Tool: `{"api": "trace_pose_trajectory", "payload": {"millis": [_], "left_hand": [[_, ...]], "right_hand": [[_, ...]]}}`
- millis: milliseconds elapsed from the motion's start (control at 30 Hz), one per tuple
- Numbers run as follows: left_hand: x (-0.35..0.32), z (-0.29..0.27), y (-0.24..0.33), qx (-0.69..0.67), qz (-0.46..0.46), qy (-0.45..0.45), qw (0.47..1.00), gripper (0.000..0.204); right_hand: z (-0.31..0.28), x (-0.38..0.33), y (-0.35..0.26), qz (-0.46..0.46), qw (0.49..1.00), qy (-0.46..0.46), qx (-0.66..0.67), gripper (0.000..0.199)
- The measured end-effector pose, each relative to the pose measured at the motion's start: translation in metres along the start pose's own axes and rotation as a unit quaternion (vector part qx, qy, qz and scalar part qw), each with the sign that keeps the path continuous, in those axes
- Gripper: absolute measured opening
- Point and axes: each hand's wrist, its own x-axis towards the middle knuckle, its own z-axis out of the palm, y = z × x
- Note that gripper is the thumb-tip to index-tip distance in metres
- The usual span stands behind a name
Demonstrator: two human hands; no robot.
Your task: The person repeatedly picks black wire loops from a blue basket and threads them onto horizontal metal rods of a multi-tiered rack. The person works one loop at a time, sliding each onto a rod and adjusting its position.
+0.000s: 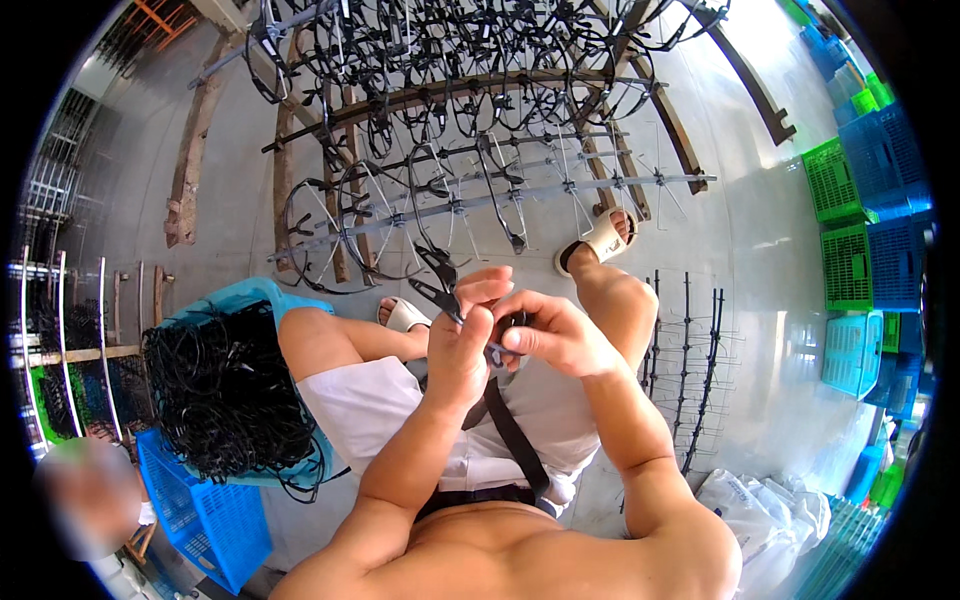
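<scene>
My left hand (461,350) is closed around a black plastic piece (433,279) with forked, flattened ends that stick out past my fingers toward the rack. Close against it, my right hand (560,335) pinches a small dark part (514,322), mostly covered by thumb and fingers. Whether both hands grip one and the same piece cannot be made out. Just beyond them, curved black plastic frames (428,190) hang from a grey rod (535,190) with thin metal prongs.
At left, a light blue tub (318,303) is heaped with black plastic pieces (225,390); a blue crate (215,525) stands beside it, near another person. Pronged rods (684,375) and a white plastic bag (765,520) lie at right. Green crates (846,262) are stacked far right.
</scene>
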Motion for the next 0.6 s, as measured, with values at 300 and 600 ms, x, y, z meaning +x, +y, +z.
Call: {"api": "trace_pose_trajectory", "payload": {"millis": [300,600], "left_hand": [[-0.026,-0.006,-0.008,-0.008,0.065,-0.063,0.996,0.022],[-0.04,0.044,0.011,-0.099,0.049,-0.224,0.968,0.073]], "right_hand": [[-0.028,-0.031,-0.048,0.024,0.984,0.172,-0.049,0.029],[-0.073,0.024,-0.094,-0.126,0.94,0.251,0.192,0.022]]}}
